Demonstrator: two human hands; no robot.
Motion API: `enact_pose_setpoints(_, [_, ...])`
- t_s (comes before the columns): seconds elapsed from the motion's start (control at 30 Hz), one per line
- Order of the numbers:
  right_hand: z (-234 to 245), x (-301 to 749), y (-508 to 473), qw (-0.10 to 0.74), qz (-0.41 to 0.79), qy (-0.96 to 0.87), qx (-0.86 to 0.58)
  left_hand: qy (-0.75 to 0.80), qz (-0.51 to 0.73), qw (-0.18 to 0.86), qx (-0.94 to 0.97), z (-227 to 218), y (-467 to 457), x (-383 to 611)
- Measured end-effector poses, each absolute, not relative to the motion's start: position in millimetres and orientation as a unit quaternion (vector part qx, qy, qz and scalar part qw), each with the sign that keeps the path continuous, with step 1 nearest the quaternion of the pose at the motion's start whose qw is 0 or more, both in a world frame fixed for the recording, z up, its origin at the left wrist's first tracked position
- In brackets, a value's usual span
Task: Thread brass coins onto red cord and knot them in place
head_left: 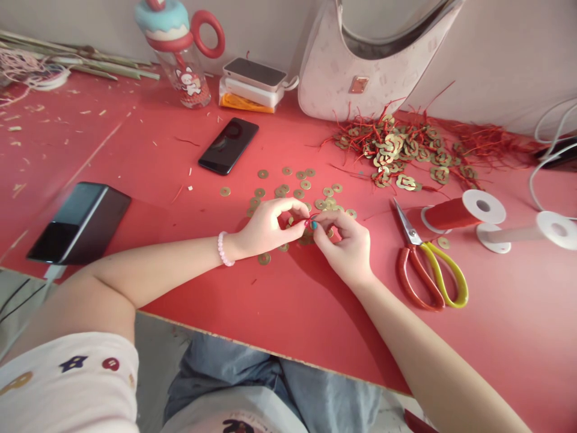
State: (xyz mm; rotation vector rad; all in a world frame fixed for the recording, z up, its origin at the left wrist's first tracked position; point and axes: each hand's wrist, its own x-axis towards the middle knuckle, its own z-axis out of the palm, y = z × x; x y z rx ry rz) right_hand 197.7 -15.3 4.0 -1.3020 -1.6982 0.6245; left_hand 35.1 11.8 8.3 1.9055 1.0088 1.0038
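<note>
My left hand (265, 227) and my right hand (345, 243) meet at the middle of the red table (279, 300), fingertips pinched together on a thin red thread (312, 218) and what looks like a small brass coin, mostly hidden by the fingers. Several loose brass coins (297, 189) with square holes lie scattered just beyond and beneath both hands. A pink bead bracelet (223, 249) sits on my left wrist.
Red-and-yellow scissors (428, 267) lie right of my right hand, next to a red thread spool (464, 211) and a bare white spool (532, 231). A heap of strung coins (401, 150) lies behind. Phone (228, 145), black box (81, 222), bottle (183, 51), handbag (374, 54).
</note>
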Motion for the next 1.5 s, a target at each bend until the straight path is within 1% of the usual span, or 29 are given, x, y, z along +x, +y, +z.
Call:
enact_pose_setpoints(0.33, [5.1,196.8,-17.0,0.446,0.216,-0.705,-0.508,0.370,0.379,0.408,0.743,8.2,11.8,35.1])
enact_pose_setpoints(0.67, [6.7,196.3,-17.6,0.449,0.210,-0.706,-0.507,0.365,0.382,0.412,0.742,8.5,12.0,34.4])
enact_pose_setpoints(0.8, [6.4,197.5,-14.2,0.450,0.229,-0.720,-0.477,0.357,0.376,0.408,0.752,7.7,12.2,34.9])
enact_pose_setpoints(1.0, [4.6,199.8,-11.3,0.462,0.202,-0.757,-0.416,0.345,0.353,0.386,0.779,7.6,12.6,36.4])
enact_pose_setpoints(1.3, [1.9,200.2,-13.2,0.505,0.270,-0.695,-0.435,0.333,0.377,0.421,0.755,4.6,14.4,35.4])
enact_pose_setpoints(1.37, [-0.9,200.6,-11.3,0.510,0.302,-0.671,-0.446,0.336,0.396,0.454,0.723,2.1,16.0,35.6])
enact_pose_setpoints(1.43, [-3.7,200.7,-9.4,0.505,0.345,-0.650,-0.451,0.335,0.426,0.510,0.668,-0.4,18.3,35.9])
enact_pose_setpoints(1.5, [-5.7,199.7,-8.5,0.476,0.395,-0.654,-0.436,0.330,0.448,0.564,0.610,-2.3,20.7,36.1])
